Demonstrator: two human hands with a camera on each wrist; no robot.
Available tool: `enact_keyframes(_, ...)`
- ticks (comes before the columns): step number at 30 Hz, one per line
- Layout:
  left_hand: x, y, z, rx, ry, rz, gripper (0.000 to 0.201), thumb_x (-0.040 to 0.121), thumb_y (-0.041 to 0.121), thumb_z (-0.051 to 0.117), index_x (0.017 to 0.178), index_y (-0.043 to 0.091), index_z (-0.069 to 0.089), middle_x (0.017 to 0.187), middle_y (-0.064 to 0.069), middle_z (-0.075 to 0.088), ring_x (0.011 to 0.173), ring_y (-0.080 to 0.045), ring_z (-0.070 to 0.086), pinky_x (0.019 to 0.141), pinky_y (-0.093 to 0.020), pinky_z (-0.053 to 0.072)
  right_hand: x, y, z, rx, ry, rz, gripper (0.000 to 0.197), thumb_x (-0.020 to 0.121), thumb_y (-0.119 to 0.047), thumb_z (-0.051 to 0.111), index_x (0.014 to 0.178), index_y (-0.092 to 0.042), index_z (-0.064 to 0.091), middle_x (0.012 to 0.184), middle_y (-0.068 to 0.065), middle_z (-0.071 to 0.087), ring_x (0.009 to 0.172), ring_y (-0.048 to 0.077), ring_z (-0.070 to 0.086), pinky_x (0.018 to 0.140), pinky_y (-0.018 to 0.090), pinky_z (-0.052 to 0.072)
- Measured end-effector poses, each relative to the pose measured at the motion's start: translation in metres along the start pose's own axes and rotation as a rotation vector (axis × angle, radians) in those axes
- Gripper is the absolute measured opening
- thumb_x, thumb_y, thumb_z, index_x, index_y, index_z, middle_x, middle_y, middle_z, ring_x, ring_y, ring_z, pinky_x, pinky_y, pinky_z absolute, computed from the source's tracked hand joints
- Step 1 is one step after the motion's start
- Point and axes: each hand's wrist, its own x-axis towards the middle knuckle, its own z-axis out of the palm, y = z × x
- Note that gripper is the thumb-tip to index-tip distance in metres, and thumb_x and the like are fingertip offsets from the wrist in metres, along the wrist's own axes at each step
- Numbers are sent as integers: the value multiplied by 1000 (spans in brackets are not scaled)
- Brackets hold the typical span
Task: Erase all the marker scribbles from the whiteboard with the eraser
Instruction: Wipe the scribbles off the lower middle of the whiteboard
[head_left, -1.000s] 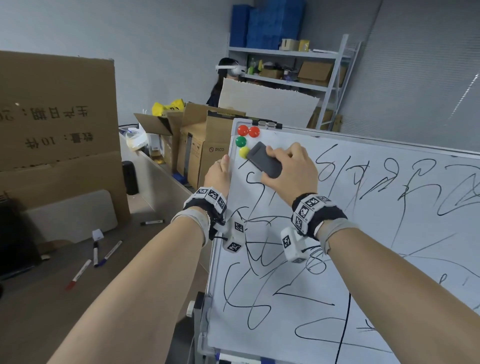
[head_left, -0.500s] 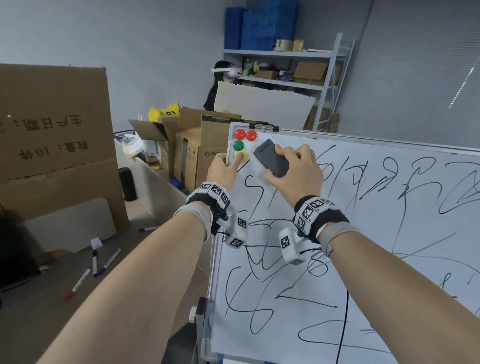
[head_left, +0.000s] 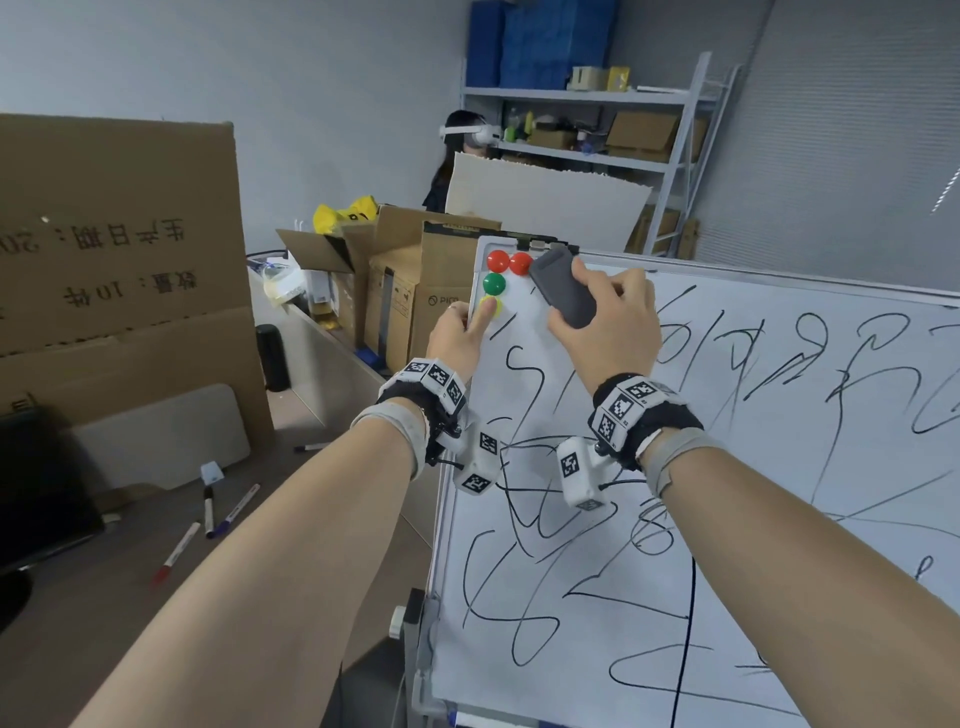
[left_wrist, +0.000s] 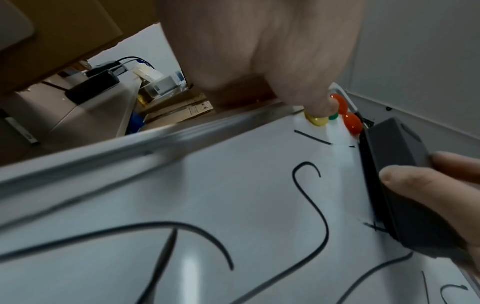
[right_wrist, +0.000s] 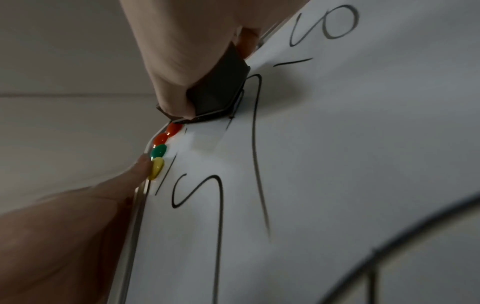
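The whiteboard (head_left: 779, 519) leans upright, covered in black marker scribbles (head_left: 524, 623). My right hand (head_left: 608, 332) grips the dark grey eraser (head_left: 563, 293) and holds it flat on the board at the top left corner, right beside two red magnets (head_left: 509, 262). The left wrist view has the eraser (left_wrist: 394, 174) pressed on the surface with fingers (left_wrist: 428, 185) wrapped over it. My left hand (head_left: 460, 338) holds the board's left edge, thumb on the yellow magnet (head_left: 496, 306). In the right wrist view the eraser (right_wrist: 218, 88) sits just above the magnets, and that thumb (right_wrist: 130, 174) touches the yellow one (right_wrist: 157, 168).
A green magnet (head_left: 493, 284) sits between the red and yellow ones. Cardboard boxes (head_left: 405, 291) stand behind the board's left edge. Several markers (head_left: 208, 525) lie on the brown table at the left. A person with a headset (head_left: 462, 150) stands before the metal shelves (head_left: 597, 104).
My right hand slid the eraser up and left to the board's top corner beside the red magnets. My left hand crept up the edge, its thumb now on the yellow magnet.
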Motion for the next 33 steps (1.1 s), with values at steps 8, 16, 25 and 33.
enact_keyframes(8,-12,-13,-3,-114,6,-118,46,105,40,33,129,10,58,131,-10,59,110,-24,53,97,-30,36,-23,2,-1,-107,-191,-253,60,72,-45,75,127,-25,62,101,4,48,92,23,49,72,36,51)
enact_keyframes(16,-11,-24,-4,-84,-2,-82,48,106,39,33,118,1,61,118,-19,63,101,-29,57,86,-29,37,-13,-9,4,-24,-147,-160,55,71,-47,73,121,-25,63,99,4,46,89,22,49,65,31,48)
enact_keyframes(25,-10,-28,-6,-58,-34,-98,52,105,42,35,107,-3,62,109,-24,63,110,-38,58,80,-29,35,-29,-10,8,-54,-189,-285,56,68,-42,77,119,-21,66,96,6,48,85,24,51,64,32,48)
enact_keyframes(33,-15,-33,-10,-95,-36,-129,54,103,49,38,84,5,63,85,-9,64,78,-22,54,81,-35,45,-36,-4,4,-17,-264,-377,54,71,-45,73,121,-25,66,95,3,48,87,21,49,65,34,50)
